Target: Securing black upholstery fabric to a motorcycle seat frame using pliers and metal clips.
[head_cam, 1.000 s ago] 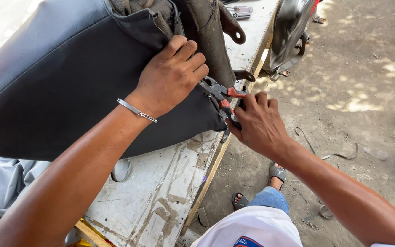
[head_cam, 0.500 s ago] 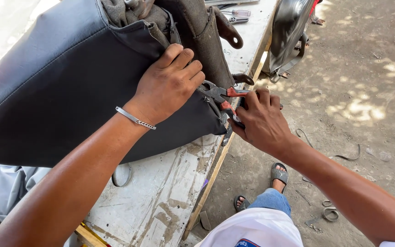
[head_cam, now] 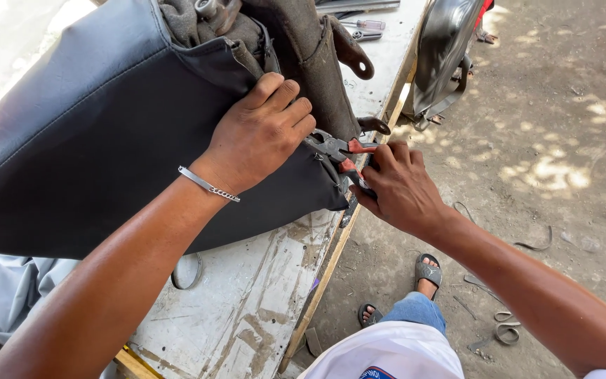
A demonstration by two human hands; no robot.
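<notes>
A large seat with a black vinyl cover (head_cam: 85, 140) lies upside down on a worn white workbench (head_cam: 247, 302). My left hand (head_cam: 261, 133) presses down on the edge of the cover, fingers curled over the fold, with a metal bracelet on the wrist. My right hand (head_cam: 401, 186) grips red-handled pliers (head_cam: 341, 156), whose jaws reach to the cover's edge just beside my left fingers. The seat's grey underside (head_cam: 303, 42) shows at the top.
A screwdriver (head_cam: 362, 27) lies on the bench at the back. A dark curved metal part (head_cam: 443, 49) leans beyond the bench edge. The dirt ground at right holds wire scraps (head_cam: 506, 330). My sandalled foot (head_cam: 426, 274) stands below the bench edge. Grey cloth (head_cam: 8, 295) hangs at left.
Both hands stay in nearly the same place on the cover's edge; the pliers have shifted slightly against the fold.
</notes>
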